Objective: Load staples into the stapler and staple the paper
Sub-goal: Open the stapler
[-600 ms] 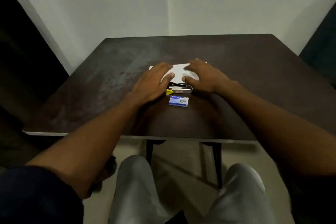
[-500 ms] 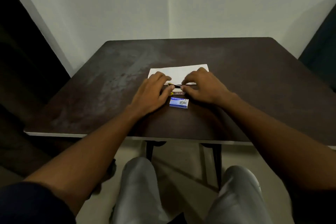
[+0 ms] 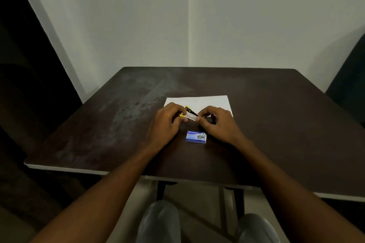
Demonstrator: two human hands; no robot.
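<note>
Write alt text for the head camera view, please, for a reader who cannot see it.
Seen from above, a person's left hand and right hand hold a small yellow-and-black stapler, apparently hinged open, above a dark table. White paper lies beyond the hands, and a blue staple box lies nearer the person.

white paper [image 3: 209, 102], blue staple box [image 3: 196, 137]

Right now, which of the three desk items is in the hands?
The yellow-and-black metal stapler, gripped by left hand and right hand; small blue staple box and white paper sheet lie ungripped.
</note>
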